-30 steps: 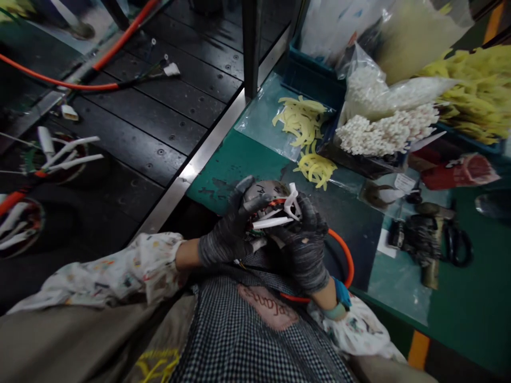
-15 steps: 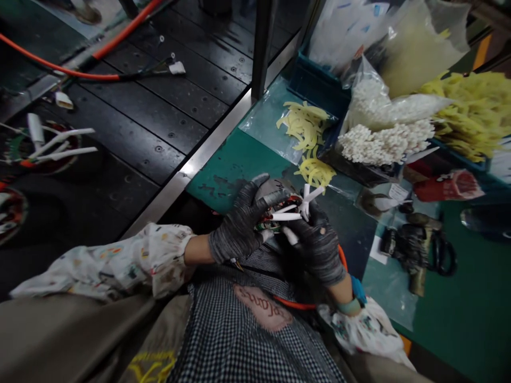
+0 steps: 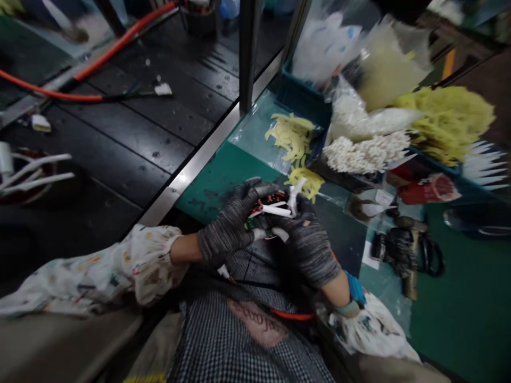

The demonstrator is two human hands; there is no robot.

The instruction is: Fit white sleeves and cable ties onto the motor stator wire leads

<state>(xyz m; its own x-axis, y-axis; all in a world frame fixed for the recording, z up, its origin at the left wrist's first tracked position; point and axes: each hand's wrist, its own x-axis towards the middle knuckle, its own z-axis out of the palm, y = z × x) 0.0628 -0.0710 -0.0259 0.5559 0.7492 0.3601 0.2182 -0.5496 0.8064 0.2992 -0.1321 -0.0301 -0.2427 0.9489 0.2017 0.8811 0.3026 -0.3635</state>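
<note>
Both gloved hands hold a round motor stator (image 3: 273, 201) just above my lap. Red-orange windings, a bit of green board and white sleeved leads (image 3: 277, 210) show on it. My left hand (image 3: 229, 223) wraps around its left side, fingers over the far rim and thumb on the near edge. My right hand (image 3: 309, 234) grips the right side, close to where the white sleeves stick up. The palms and gloves hide much of the stator. An orange cable (image 3: 293, 315) runs below the hands across the checked apron.
Yellow curved strips (image 3: 305, 178) lie beyond the hands on the green table (image 3: 211, 170). White bead-like pieces (image 3: 367, 151) fill a box to the right, near a heat gun (image 3: 411, 255) and a red packet (image 3: 429, 189). At left, a dark slatted conveyor (image 3: 131, 127) carries another stator (image 3: 32, 175).
The view has shifted slightly, so the table things and conveyor stators sit further left. The held stator is tilted differently, showing more windings, and my left fingers are more curled over it.
</note>
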